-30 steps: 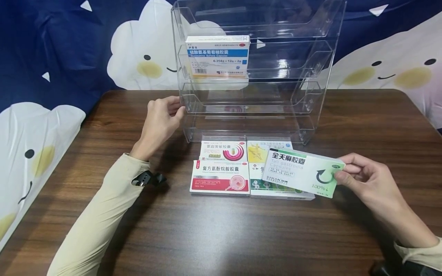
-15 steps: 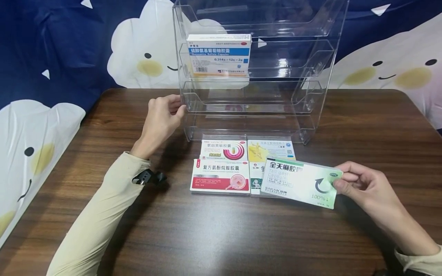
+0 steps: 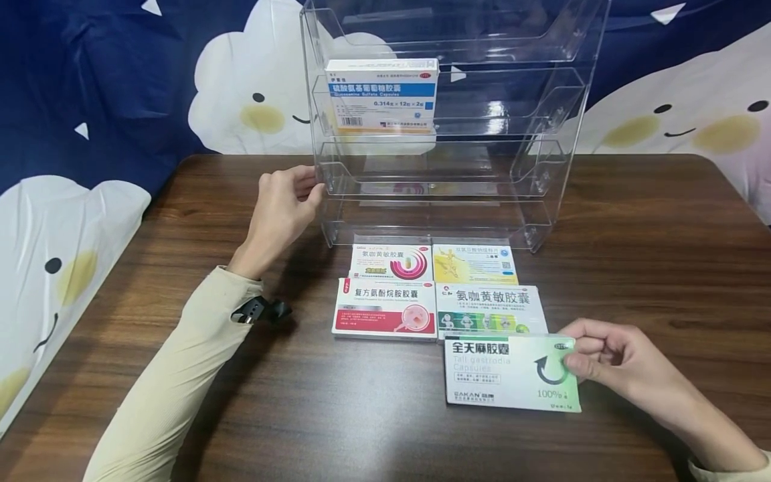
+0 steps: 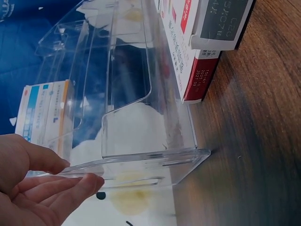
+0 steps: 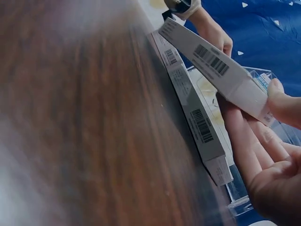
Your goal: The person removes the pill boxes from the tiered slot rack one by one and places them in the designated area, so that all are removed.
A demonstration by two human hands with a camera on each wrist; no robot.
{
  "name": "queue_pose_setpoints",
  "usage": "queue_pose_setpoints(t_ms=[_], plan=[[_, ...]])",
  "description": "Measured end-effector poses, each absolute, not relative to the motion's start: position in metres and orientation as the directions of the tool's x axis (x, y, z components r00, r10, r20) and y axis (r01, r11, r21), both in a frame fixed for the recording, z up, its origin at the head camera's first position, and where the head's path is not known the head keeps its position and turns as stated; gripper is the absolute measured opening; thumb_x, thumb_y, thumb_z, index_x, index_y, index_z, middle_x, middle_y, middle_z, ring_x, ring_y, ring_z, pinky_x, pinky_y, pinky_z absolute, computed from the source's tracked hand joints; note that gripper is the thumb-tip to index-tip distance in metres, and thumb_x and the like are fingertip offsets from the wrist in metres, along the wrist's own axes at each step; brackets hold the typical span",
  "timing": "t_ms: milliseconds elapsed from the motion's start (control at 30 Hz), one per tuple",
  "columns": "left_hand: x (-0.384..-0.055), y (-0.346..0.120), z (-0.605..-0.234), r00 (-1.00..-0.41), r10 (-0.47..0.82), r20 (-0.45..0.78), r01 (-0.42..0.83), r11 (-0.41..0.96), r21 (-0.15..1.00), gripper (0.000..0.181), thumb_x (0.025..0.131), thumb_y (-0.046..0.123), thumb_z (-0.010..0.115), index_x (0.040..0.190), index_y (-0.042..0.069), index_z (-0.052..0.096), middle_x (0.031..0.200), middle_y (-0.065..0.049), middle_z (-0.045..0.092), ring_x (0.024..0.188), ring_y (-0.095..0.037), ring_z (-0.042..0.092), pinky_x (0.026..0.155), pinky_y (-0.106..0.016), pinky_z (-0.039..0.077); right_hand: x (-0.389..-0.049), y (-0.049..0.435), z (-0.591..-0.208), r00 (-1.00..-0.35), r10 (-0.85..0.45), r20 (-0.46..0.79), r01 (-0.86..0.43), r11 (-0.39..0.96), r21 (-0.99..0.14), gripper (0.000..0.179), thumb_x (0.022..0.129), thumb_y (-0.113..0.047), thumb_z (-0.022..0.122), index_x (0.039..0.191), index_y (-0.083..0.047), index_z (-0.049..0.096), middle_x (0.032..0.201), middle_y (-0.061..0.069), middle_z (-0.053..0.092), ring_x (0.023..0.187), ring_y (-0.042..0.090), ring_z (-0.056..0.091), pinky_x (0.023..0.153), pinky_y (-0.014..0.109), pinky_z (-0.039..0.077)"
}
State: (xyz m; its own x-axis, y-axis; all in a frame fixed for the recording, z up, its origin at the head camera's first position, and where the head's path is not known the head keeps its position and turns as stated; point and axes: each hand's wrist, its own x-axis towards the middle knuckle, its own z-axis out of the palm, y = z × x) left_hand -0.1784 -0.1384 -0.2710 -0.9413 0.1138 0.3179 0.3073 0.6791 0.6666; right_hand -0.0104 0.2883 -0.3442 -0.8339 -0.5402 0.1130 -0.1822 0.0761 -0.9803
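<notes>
My right hand [image 3: 620, 361] pinches a green-and-white medicine box [image 3: 506, 375] by its right end, thumb on the front and fingers behind. In the right wrist view that box [image 5: 211, 68] tilts above the tabletop. With thumb and fingers my left hand [image 3: 283, 207] grips the left side panel of a clear acrylic display rack [image 3: 430, 191]; the left wrist view shows the hand [image 4: 42, 179] pinching the panel edge. In front of the rack lie a red-and-white box [image 3: 385, 311], a white-and-green box [image 3: 490, 308], a pink-swirl box [image 3: 391, 263] and a yellow-and-white box [image 3: 474, 264].
A blue-and-white capsule box [image 3: 382, 97] stands on the left of an upper rack tier. The rack rests on a dark wooden table [image 3: 301, 408]. Behind hangs a navy cloth [image 3: 120, 80] printed with smiling clouds.
My right hand has drawn the green-and-white box toward me and straightened it, uncovering the white-and-green box beneath. The left hand keeps its grip on the rack.
</notes>
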Motion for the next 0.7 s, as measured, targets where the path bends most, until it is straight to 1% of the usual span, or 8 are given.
queue_pose_setpoints(t_ms=[100,200,333,467,533,567,633,700], plan=[[-0.177,-0.139,-0.271,-0.939,0.112,0.324,0.310,0.679,0.665,0.029,0.091,0.003,0.058,0.116,-0.011,0.064,0.108,-0.024,0.068,0.103,-0.029,0.067,0.090,-0.037,0.053,-0.009,0.286,-0.344,-0.827,-0.559,0.065,-0.144,0.098,-0.985,0.033,0.088,0.021,0.046,0.110,0.001,0.062,0.095,0.015,0.072,0.078,0.021,0.070,0.067,0.029,0.056],[-0.176,-0.138,-0.270,-0.939,0.110,0.326,0.311,0.675,0.669,0.028,0.091,0.002,0.058,0.115,-0.011,0.064,0.108,-0.024,0.068,0.103,-0.030,0.067,0.090,-0.038,0.053,-0.008,0.285,-0.342,-0.821,-0.570,-0.013,-0.093,0.157,-0.983,0.028,0.092,0.016,0.046,0.108,-0.001,0.063,0.091,0.013,0.073,0.069,0.022,0.070,0.058,0.034,0.057],[-0.176,-0.138,-0.270,-0.939,0.114,0.324,0.313,0.672,0.671,0.028,0.091,0.002,0.058,0.115,-0.011,0.064,0.108,-0.025,0.068,0.103,-0.030,0.067,0.090,-0.038,0.053,-0.007,0.284,-0.338,-0.814,-0.566,-0.133,-0.053,0.300,-0.952,0.015,0.097,0.004,0.048,0.098,-0.001,0.062,0.071,0.007,0.069,0.052,0.019,0.062,0.045,0.034,0.052],[-0.177,-0.138,-0.270,-0.938,0.116,0.328,0.316,0.677,0.665,0.028,0.091,0.002,0.058,0.115,-0.012,0.064,0.108,-0.025,0.068,0.103,-0.030,0.067,0.090,-0.039,0.053,-0.005,0.283,-0.336,-0.841,-0.510,-0.179,-0.100,0.473,-0.875,0.018,0.099,-0.007,0.052,0.085,-0.009,0.063,0.057,-0.002,0.060,0.043,0.013,0.055,0.036,0.029,0.045],[-0.177,-0.138,-0.271,-0.939,0.116,0.323,0.312,0.680,0.663,0.028,0.091,0.003,0.058,0.115,-0.012,0.064,0.108,-0.025,0.067,0.103,-0.031,0.067,0.090,-0.039,0.053,-0.002,0.281,-0.333,-0.876,-0.461,-0.143,-0.156,0.552,-0.819,0.023,0.098,-0.010,0.054,0.076,-0.016,0.060,0.053,-0.008,0.055,0.039,0.009,0.050,0.033,0.025,0.040],[-0.177,-0.138,-0.271,-0.940,0.117,0.321,0.311,0.681,0.663,0.028,0.091,0.003,0.058,0.115,-0.012,0.064,0.109,-0.025,0.067,0.103,-0.031,0.067,0.090,-0.039,0.053,-0.001,0.279,-0.331,-0.897,-0.432,-0.099,-0.195,0.586,-0.786,0.026,0.097,-0.010,0.057,0.072,-0.019,0.058,0.052,-0.011,0.051,0.038,0.006,0.048,0.033,0.023,0.038],[-0.177,-0.138,-0.271,-0.942,0.117,0.313,0.305,0.684,0.663,0.029,0.092,0.003,0.058,0.116,-0.012,0.063,0.110,-0.025,0.067,0.104,-0.031,0.067,0.090,-0.039,0.053,0.002,0.274,-0.327,-0.913,-0.405,0.050,-0.318,0.631,-0.708,0.030,0.089,-0.009,0.067,0.068,-0.026,0.053,0.053,-0.017,0.046,0.041,0.001,0.044,0.035,0.019,0.034],[-0.177,-0.137,-0.270,-0.943,0.121,0.311,0.306,0.685,0.661,0.029,0.092,0.004,0.058,0.116,-0.011,0.063,0.110,-0.025,0.067,0.104,-0.031,0.066,0.091,-0.038,0.053,0.005,0.267,-0.323,-0.879,-0.420,0.224,-0.461,0.635,-0.620,0.032,0.080,-0.009,0.077,0.070,-0.030,0.054,0.059,-0.022,0.047,0.050,-0.003,0.045,0.043,0.014,0.037]])
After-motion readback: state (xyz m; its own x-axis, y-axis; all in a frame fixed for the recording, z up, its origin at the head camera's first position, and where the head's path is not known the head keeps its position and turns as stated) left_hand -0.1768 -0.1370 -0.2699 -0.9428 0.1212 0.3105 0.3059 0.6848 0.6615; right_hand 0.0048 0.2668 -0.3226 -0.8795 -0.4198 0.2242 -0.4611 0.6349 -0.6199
